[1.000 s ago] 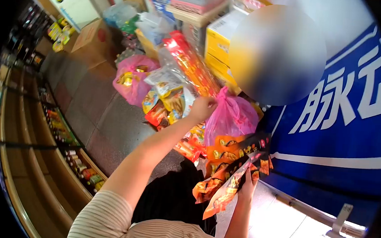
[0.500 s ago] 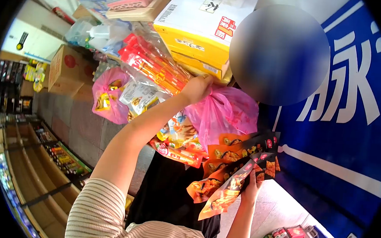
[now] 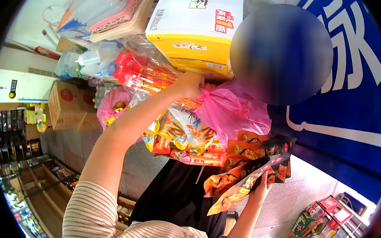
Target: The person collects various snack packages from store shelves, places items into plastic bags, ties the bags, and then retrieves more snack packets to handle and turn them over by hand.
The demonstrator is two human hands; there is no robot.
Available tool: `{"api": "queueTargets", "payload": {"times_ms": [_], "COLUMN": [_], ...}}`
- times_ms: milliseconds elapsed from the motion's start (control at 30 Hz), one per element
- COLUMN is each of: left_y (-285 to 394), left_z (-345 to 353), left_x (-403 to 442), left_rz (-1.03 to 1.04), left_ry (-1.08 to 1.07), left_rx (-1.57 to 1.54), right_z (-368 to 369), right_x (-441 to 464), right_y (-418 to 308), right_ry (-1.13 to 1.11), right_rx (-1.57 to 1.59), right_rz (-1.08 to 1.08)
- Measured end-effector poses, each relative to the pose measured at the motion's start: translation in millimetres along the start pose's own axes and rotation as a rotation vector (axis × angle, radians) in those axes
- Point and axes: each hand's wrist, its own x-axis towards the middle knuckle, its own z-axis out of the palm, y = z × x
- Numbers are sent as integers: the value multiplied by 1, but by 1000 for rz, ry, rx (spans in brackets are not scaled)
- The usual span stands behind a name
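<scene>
My left hand [image 3: 190,85] is closed on the gathered top of a pink plastic bag [image 3: 239,111], just below a yellow and white carton [image 3: 199,43]. To its left lie long red snack packs [image 3: 143,74] in clear plastic. Yellow and red snack packets [image 3: 178,133] sit under my left forearm. At the lower right, my right hand [image 3: 262,187] grips several orange and black snack bags [image 3: 248,166], fanned out beside the pink bag. The fingers of my left hand are partly hidden in the bag's folds.
A second pink bag [image 3: 111,104] and a brown cardboard box [image 3: 65,105] stand at the left. Shelving [image 3: 50,197] runs along the lower left. The blue panel [image 3: 352,116] is at the right, with a goods rack [image 3: 323,223] below it.
The view has turned, bringing the carton closer and the goods rack into sight. My left hand still holds the pink bag, and my right hand keeps the snack bags.
</scene>
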Motion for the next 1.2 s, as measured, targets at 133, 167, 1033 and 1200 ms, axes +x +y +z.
{"api": "queueTargets", "payload": {"times_ms": [133, 167, 1033, 1200], "left_y": [-2, -1, 48, 33], "left_z": [12, 17, 116, 125], "left_x": [-7, -10, 13, -6], "left_rz": [293, 302, -432, -409], "left_ry": [339, 330, 490, 447], "left_rx": [-155, -154, -297, -896], "right_z": [-17, -20, -49, -57], "right_x": [-5, -4, 28, 33], "right_y": [3, 4, -6, -4], "right_ry": [-28, -5, -173, -173], "right_rx": [0, 6, -37, -70], "right_rz": [-21, -36, 26, 6]}}
